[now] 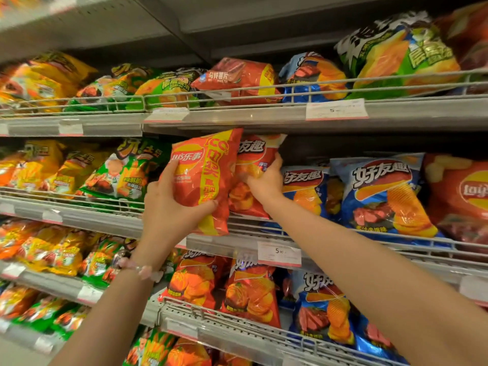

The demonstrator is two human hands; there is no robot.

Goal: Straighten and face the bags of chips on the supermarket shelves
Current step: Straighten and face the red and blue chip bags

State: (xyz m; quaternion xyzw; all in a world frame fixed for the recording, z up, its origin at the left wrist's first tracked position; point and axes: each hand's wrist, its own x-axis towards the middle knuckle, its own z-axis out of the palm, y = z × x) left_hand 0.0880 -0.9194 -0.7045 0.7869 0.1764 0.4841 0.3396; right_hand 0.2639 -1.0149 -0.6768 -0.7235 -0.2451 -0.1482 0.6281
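item: red lay's bag (pixel 203 180), held in front of the middle shelf (pixel 237 241), tilted slightly right, front facing out. left hand (pixel 169 207): curled around the bag's lower left edge, thumb across the front, fingers behind. right hand (pixel 264 178): fingers clenched on the red wavy-chip bag (pixel 253 165) just right of it, upright on the shelf; how deep the fingertips reach is unclear. blue bags (pixel 380 194) stand further right. beaded bracelet (pixel 140 269) on the left wrist.

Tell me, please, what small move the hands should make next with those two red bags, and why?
Probably ease the red Lay's bag back behind the shelf rail. The left hand holds it tilted, overhanging the edge, while the right hand grips the red bag behind, seemingly making room.
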